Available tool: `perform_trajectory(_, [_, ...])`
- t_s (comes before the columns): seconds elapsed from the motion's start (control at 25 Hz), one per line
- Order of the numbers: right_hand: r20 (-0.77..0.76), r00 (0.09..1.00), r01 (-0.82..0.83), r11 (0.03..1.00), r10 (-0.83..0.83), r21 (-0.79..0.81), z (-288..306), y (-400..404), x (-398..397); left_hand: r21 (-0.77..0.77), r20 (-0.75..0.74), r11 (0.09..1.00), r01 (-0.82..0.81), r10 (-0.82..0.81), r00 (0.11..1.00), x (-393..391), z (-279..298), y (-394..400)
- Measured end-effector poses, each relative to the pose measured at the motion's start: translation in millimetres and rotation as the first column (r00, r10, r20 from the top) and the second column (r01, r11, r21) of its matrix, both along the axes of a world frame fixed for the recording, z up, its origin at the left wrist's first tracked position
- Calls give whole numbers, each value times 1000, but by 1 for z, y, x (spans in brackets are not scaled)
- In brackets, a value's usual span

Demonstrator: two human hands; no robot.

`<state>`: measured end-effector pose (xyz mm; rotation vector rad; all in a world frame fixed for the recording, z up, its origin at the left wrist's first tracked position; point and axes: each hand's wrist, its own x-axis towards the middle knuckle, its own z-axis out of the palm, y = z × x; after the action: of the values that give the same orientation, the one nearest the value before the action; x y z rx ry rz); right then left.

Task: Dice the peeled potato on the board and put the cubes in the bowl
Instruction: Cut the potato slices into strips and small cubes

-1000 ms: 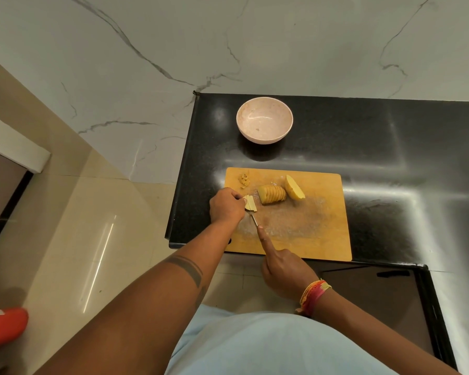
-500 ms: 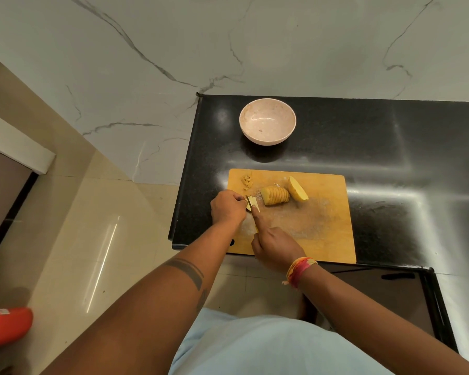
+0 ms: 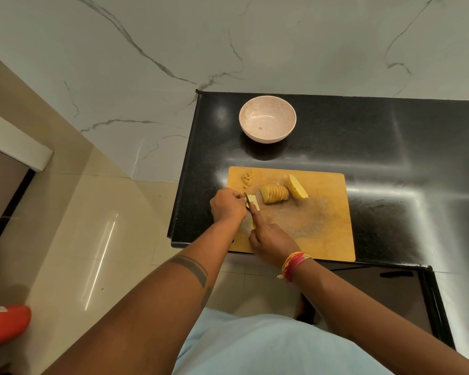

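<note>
A wooden cutting board (image 3: 322, 231) lies on the black counter. On it sit a sliced potato half (image 3: 274, 193), an uncut half (image 3: 297, 187) and a small pile of cubes (image 3: 246, 180) near the far left corner. My left hand (image 3: 226, 205) pinches a few pale potato slices (image 3: 253, 200) at the board's left side. My right hand (image 3: 271, 239) grips a knife (image 3: 249, 203) with the forefinger along its back; the blade is mostly hidden and lies across those slices. A pinkish bowl (image 3: 267, 119) stands behind the board with nothing in it.
The black counter (image 3: 390, 147) runs to the right and ends at its left edge close to the board. A marble wall rises behind. The board overhangs the counter's front edge. A tiled floor and an orange object (image 3: 3, 324) lie to the left.
My right hand has moved forward with the knife, from the board's front edge up to the slices held by my left hand. The left hand has stayed put.
</note>
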<state>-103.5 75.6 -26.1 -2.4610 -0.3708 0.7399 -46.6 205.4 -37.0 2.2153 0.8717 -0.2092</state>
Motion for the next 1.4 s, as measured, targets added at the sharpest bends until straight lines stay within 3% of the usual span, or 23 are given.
perform_trajectory(0.6, [29, 995, -94, 995, 95, -38, 5, -30, -43, 43, 61, 999, -3, 1, 998, -8, 2, -6])
perform_trajectory(0.8, [72, 997, 26, 999, -27, 26, 11, -50, -36, 36, 79, 999, 40, -43, 996, -14, 0, -16])
perform_trajectory(1.08, [31, 999, 38, 999, -39, 22, 14, -48, -8, 295, -4, 904, 309, -322, 947, -18, -4, -27])
perform_trajectory(1.4, [7, 1000, 23, 1000, -23, 0, 7, -44, 0, 280, 46, 765, 580, -614, 788, -8, -1, 6])
